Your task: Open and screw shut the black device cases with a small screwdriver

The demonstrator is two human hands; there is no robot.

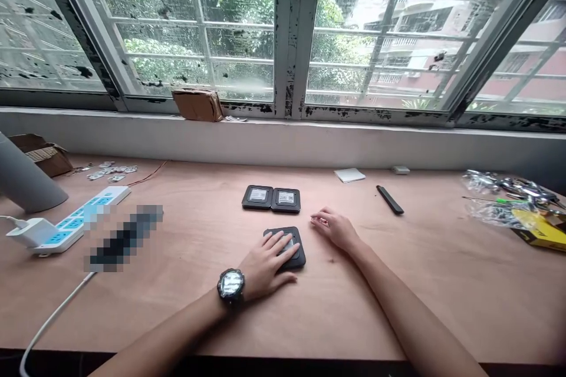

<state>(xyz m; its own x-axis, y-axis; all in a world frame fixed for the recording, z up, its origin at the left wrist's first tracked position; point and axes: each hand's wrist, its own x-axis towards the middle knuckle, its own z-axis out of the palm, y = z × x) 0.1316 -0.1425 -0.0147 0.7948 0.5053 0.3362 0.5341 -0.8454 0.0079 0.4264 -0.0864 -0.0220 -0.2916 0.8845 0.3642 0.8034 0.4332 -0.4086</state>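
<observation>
My left hand [268, 265], with a dark watch [231, 285] on its wrist, lies flat with fingers spread over a flat black square case [299, 254]. The fingers cover much of the case's top and part of its pale label. Just beyond it, two similar black cases with white labels sit side by side: the left case [257, 197] and the right case [286, 200]. My right hand [335, 228] rests on the table to the right of the cases, touching none of them. Its fingers are loosely bent and apart, and nothing shows in them.
On the wooden table [198, 312], a power strip [84, 218] and a blurred-out dark object [126, 238] lie left. A white paper pad [349, 175] and a black bar [390, 200] lie right, beyond my right hand. Plastic bags [504, 212] and a yellow box [542, 235] sit far right.
</observation>
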